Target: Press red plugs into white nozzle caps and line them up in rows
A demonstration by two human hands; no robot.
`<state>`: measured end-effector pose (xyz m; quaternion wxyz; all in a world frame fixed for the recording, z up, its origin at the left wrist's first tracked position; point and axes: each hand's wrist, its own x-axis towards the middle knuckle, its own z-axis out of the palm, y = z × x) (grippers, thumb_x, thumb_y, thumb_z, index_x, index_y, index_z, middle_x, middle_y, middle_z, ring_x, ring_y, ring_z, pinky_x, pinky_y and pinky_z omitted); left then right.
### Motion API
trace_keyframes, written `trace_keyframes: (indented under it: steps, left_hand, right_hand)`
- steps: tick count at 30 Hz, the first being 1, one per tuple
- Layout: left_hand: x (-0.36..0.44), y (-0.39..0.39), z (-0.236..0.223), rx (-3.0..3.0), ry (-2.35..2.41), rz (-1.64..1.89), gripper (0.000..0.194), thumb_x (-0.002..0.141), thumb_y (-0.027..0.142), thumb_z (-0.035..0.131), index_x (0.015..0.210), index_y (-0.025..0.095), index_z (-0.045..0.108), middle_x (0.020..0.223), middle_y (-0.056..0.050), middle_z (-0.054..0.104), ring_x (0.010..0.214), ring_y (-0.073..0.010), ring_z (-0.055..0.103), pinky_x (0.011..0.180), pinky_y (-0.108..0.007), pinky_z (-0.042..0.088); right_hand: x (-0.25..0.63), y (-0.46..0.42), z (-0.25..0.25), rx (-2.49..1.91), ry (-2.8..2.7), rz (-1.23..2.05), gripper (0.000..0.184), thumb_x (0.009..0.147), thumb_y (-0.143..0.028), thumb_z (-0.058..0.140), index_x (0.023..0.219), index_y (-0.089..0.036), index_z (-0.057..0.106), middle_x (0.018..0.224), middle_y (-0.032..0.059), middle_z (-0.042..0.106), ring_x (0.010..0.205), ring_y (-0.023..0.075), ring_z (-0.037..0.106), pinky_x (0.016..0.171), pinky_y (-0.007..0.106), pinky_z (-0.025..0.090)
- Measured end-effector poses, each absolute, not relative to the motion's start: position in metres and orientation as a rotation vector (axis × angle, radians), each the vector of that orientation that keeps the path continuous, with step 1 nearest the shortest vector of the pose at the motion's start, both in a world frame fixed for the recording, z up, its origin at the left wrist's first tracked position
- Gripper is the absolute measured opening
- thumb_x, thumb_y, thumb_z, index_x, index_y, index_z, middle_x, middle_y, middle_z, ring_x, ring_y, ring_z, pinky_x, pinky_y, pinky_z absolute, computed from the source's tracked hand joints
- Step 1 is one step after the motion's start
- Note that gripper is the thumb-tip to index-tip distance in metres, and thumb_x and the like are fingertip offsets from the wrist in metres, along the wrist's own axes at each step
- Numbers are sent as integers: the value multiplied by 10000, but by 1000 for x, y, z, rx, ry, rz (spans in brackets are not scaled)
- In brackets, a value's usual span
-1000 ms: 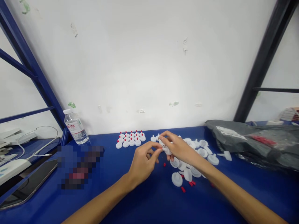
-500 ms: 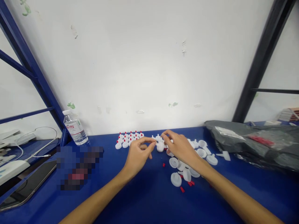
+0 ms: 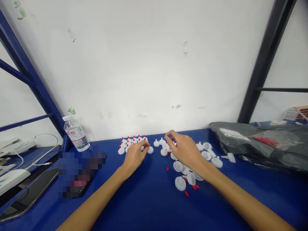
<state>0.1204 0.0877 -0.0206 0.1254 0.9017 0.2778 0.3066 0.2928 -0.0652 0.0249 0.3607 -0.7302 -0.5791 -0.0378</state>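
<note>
My left hand (image 3: 134, 154) reaches to the right end of a tidy group of white caps with red tips (image 3: 132, 141). Its fingers are curled and pinch a white cap (image 3: 150, 149) down on the blue table (image 3: 149, 199). My right hand (image 3: 185, 151) rests over a loose pile of white caps (image 3: 207, 155). Its thumb and forefinger are pinched together at the pile's left end, beside bare white caps (image 3: 160, 142); what they hold is too small to name. Loose red tips (image 3: 186, 193) lie among the caps near my right wrist.
A water bottle (image 3: 75, 134) stands at the back left by the blue frame post (image 3: 36, 89). A blurred-out object (image 3: 80, 173) and a phone (image 3: 29, 195) lie to the left. A grey plastic bag (image 3: 262, 144) fills the right side. A white wall is close behind.
My left hand has moved left from the right hand to the group of tipped caps, carrying a cap. My right hand has dropped slightly toward the loose caps.
</note>
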Motion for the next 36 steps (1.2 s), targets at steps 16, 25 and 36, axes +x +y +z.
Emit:
trace_keyframes:
  steps: [16, 25, 36]
  left_hand:
    - [122, 94, -24, 2830, 881, 877, 187, 920, 240, 594, 1081, 262, 688, 1110, -20, 658, 746, -159, 640, 700, -290, 492]
    - [122, 99, -29, 2863, 929, 864, 250, 904, 241, 620, 1149, 247, 670, 1050, -27, 672, 895, -208, 659, 707, -300, 495]
    - [120, 101, -29, 2845, 899, 844, 431, 891, 150, 573, 1301, 286, 570, 1023, -4, 688, 855, -201, 656, 689, -297, 472]
  right_hand:
    - [290, -68, 26, -1876, -1510, -147, 193, 1005, -311, 401, 964, -264, 584, 826, -31, 713, 640, 165, 607, 569, 277, 287]
    - [290, -66, 23, -1870, -1513, -191, 180, 993, -294, 433, 941, -263, 603, 816, -44, 717, 628, 150, 603, 572, 269, 292]
    - [292, -61, 15, -2000, -1603, -237, 214, 972, -317, 505, 960, -269, 714, 882, 1, 716, 712, 172, 649, 594, 266, 345]
